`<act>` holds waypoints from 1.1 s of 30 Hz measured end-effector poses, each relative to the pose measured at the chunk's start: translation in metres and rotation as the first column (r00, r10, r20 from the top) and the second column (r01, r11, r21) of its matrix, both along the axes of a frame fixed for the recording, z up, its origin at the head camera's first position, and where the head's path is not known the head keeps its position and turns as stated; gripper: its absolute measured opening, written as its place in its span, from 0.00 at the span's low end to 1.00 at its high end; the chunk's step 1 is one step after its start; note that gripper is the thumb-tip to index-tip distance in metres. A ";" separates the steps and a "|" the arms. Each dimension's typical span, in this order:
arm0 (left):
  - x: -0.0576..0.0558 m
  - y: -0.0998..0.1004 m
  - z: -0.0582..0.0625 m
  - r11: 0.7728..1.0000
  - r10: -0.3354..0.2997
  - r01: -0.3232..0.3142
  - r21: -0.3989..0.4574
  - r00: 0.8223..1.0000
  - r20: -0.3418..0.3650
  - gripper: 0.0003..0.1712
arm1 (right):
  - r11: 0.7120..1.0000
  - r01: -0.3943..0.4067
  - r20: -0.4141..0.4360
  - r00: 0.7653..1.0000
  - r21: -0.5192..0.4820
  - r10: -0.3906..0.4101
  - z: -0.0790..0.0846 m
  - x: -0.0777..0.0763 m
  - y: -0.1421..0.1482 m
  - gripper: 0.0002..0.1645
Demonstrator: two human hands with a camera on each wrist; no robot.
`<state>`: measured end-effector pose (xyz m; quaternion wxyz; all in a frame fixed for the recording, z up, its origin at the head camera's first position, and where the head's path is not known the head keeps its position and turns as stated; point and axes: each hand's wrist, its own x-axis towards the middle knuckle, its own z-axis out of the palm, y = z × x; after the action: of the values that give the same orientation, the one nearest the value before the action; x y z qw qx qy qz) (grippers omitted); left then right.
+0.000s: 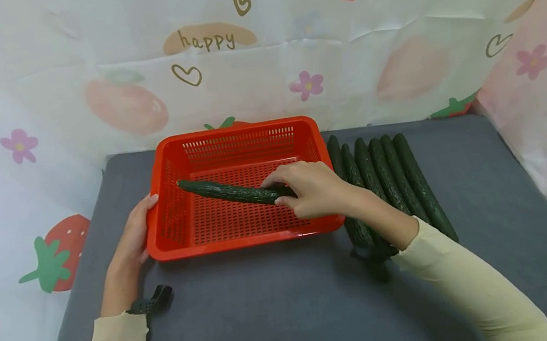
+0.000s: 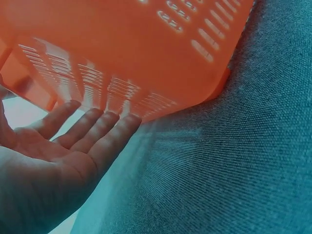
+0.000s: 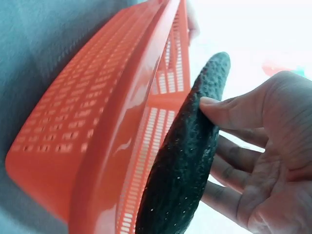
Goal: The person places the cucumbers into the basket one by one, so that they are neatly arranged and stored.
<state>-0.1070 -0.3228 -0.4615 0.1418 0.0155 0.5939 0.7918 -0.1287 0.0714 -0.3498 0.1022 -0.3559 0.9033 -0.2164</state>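
Observation:
My right hand [image 1: 316,188] pinches a dark green cucumber [image 1: 228,191] near one end, thumb on one side and fingers on the other. The cucumber lies slantwise over the red plastic basket [image 1: 246,245], its far tip toward the basket's left wall. In the right wrist view the cucumber [image 3: 178,165] is above the basket's rim [image 3: 122,131]. My left hand [image 1: 132,232] holds the basket's left side, thumb over the rim. In the left wrist view the fingers [image 2: 112,141] rest against the slotted outer wall [image 2: 161,68].
Several cucumbers [image 1: 416,177] lie side by side right of the basket, partly under my right forearm. A grey cloth [image 1: 267,304] covers the table. A patterned curtain [image 1: 254,83] hangs behind. A black strap [image 1: 152,301] is at my left wrist.

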 end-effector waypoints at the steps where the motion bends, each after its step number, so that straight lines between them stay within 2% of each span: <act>1: 0.000 0.000 0.000 1.000 0.000 0.000 0.001 1.000 -0.003 0.20 | 1.000 -0.006 0.008 1.000 0.009 0.006 0.000 0.000 -0.003 0.22; 6: 0.001 0.000 0.000 1.000 -0.014 0.014 0.002 1.000 -0.025 0.20 | 1.000 -0.025 0.061 0.998 0.010 0.024 -0.005 0.001 -0.013 0.23; 11: 0.001 0.000 -0.002 1.000 -0.022 0.023 0.001 0.999 -0.040 0.20 | 0.996 0.051 0.072 0.996 -0.075 -0.045 -0.008 -0.001 -0.008 0.23; 25: 0.002 -0.001 -0.003 0.999 -0.028 0.027 -0.024 0.998 -0.052 0.18 | 0.961 0.187 0.056 0.982 -0.204 -0.179 -0.013 0.007 0.054 0.23; 33: -0.001 0.000 -0.002 0.999 0.001 -0.001 -0.047 1.000 -0.006 0.19 | 0.930 0.243 0.026 0.969 -0.276 -0.246 -0.023 0.013 0.093 0.22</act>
<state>-0.1079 -0.3232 -0.4634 0.1398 0.0144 0.6126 0.7778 -0.1157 0.1643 -0.3726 0.0194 -0.2526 0.9018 -0.3501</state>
